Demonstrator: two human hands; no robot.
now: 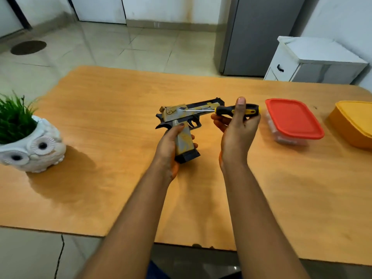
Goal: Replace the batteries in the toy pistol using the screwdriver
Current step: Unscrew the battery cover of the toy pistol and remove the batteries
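My left hand [168,144] grips the handle of the toy pistol [185,112], a grey, yellow and black gun held above the wooden table [120,178] with its barrel pointing right. My right hand [237,128] holds a screwdriver [225,110] by its black and yellow handle, thumb up over it. The metal shaft runs left, and its tip rests on the side of the pistol near the rear of the slide. No batteries show.
A clear container with a red lid [292,119] stands right of my hands, a yellow container [354,123] beyond it at the table's right edge. A white owl pot with green grass [30,146] sits at the left. A grey fridge [259,35] and white cabinet [314,61] stand behind.
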